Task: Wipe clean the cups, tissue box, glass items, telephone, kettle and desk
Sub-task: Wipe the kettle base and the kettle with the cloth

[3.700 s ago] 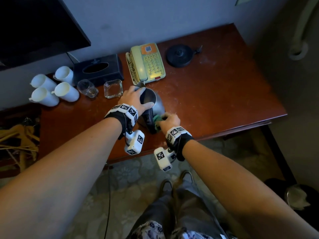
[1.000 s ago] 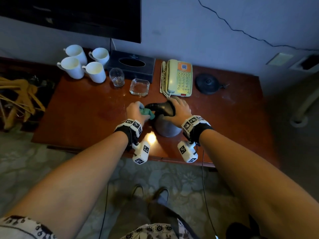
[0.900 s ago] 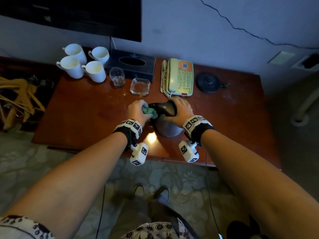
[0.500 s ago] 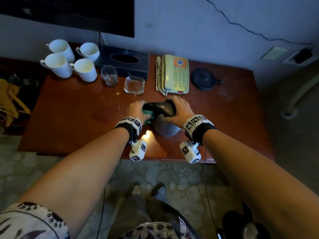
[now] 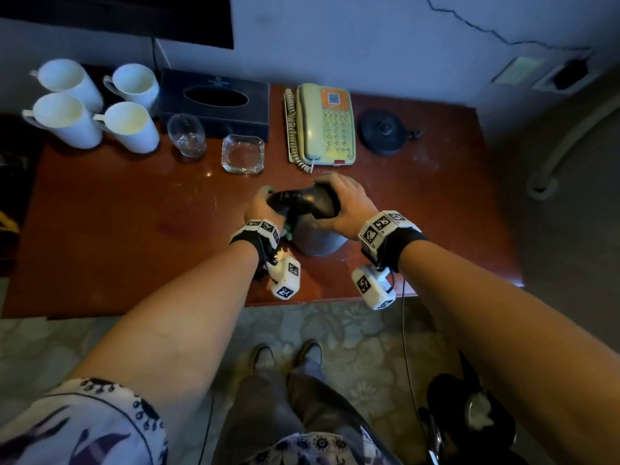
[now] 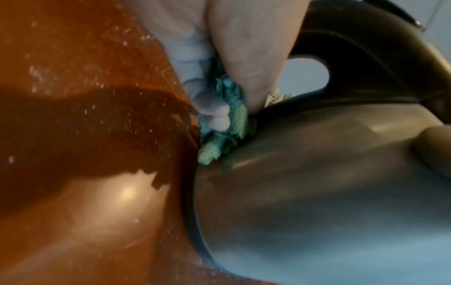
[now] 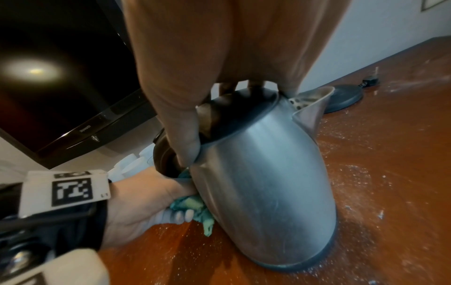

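Observation:
A steel kettle (image 5: 318,236) with a black lid and handle stands near the front of the red-brown desk (image 5: 117,229). My right hand (image 5: 345,203) grips the kettle's lid and rim from above (image 7: 244,57). My left hand (image 5: 260,208) holds a crumpled green cloth (image 6: 224,119) against the kettle's side just under the handle (image 6: 366,57); the same cloth (image 7: 197,210) shows in the right wrist view. The kettle body (image 7: 268,183) tilts slightly. Several white cups (image 5: 131,125), a black tissue box (image 5: 214,102), a glass (image 5: 186,135), a glass ashtray (image 5: 243,152) and a telephone (image 5: 323,125) line the back.
The black kettle base (image 5: 384,130) sits right of the telephone. A dark television (image 7: 61,77) hangs over the desk's left rear. Dust specks cover the desk surface (image 7: 390,173). My feet stand on patterned carpet (image 5: 352,330) before the desk edge.
The cloth moved from my right hand to my left, and my right hand took the lid. Over the last second my left hand slid the cloth down under the handle.

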Available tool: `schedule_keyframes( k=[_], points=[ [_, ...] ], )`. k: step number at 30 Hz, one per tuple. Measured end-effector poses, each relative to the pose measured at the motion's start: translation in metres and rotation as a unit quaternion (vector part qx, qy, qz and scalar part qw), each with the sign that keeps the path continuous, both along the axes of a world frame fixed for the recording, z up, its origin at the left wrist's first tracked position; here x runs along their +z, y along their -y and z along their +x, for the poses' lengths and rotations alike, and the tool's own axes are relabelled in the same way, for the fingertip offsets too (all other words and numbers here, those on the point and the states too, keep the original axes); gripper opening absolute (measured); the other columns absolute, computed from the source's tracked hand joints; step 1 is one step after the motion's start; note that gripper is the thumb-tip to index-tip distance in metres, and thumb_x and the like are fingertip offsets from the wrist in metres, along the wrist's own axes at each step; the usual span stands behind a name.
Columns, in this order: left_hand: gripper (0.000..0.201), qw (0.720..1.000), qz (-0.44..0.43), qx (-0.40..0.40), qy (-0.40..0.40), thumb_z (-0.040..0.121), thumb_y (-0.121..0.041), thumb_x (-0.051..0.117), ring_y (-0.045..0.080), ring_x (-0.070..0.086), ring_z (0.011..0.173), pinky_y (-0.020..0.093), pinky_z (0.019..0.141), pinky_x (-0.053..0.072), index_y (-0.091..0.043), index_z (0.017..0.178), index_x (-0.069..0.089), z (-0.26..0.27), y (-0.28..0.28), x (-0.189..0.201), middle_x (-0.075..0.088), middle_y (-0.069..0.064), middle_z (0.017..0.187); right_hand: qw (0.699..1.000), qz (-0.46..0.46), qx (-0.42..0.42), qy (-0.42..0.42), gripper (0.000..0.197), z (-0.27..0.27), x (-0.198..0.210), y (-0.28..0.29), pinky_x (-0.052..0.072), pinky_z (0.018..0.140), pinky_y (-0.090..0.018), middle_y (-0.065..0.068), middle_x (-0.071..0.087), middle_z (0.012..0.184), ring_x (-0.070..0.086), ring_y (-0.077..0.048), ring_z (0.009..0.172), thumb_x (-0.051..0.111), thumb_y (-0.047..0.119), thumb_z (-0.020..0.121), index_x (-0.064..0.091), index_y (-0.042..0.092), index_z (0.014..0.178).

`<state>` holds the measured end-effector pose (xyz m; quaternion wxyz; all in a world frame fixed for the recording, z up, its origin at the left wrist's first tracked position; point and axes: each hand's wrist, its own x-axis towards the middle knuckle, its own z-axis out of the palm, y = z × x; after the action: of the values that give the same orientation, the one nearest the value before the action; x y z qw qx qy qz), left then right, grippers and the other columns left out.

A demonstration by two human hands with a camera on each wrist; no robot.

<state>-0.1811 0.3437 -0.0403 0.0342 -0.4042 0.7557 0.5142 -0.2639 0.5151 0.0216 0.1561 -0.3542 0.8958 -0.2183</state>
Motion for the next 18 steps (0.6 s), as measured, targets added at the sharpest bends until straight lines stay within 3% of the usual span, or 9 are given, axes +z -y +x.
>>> schedule_keyframes(
  k=[4,8,15,18],
  points=[
    [0.052,0.995,-0.056,-0.082,0.013,0.074,-0.011,0.080,0.034,0.067,0.100,0.046,0.082,0.060,-0.019,0.120,0.059,0.001,0.009,0.003,0.067,0.010,0.108,1.000,0.018,-0.013,0.011,0.088,0.001,0.001,0.002,0.031,0.109,-0.057,0.006,0.047,0.137,0.039,-0.027,0.132,0.069,0.068,0.055,0.039,0.038,0.132],
    [0.055,0.988,-0.088,-0.115,0.048,0.068,-0.012,0.088,0.033,0.066,0.106,0.044,0.091,0.057,-0.012,0.116,0.059,0.000,0.012,0.007,0.068,0.012,0.111,0.999,0.027,-0.020,0.017,0.088,0.002,0.005,0.002,0.030,0.110,-0.058,0.005,0.046,0.138,0.036,-0.028,0.134,0.068,0.066,0.054,0.038,0.038,0.132],
    [0.052,0.966,-0.127,-0.203,0.097,0.076,-0.018,0.083,0.034,0.065,0.108,0.039,0.090,0.055,-0.010,0.122,0.059,0.008,0.021,0.024,0.066,0.014,0.119,0.999,0.036,-0.019,0.008,0.091,0.001,0.004,0.004,0.030,0.110,-0.058,0.003,0.047,0.138,0.038,-0.028,0.133,0.066,0.068,0.052,0.039,0.036,0.133],
    [0.050,0.950,-0.140,-0.247,0.132,0.082,-0.020,0.080,0.033,0.063,0.109,0.033,0.081,0.050,-0.007,0.125,0.059,0.013,0.030,0.041,0.063,0.015,0.122,0.999,0.041,-0.020,0.011,0.094,0.002,0.007,0.004,0.030,0.110,-0.057,0.002,0.045,0.140,0.037,-0.028,0.133,0.065,0.070,0.050,0.039,0.035,0.134]
  ],
)
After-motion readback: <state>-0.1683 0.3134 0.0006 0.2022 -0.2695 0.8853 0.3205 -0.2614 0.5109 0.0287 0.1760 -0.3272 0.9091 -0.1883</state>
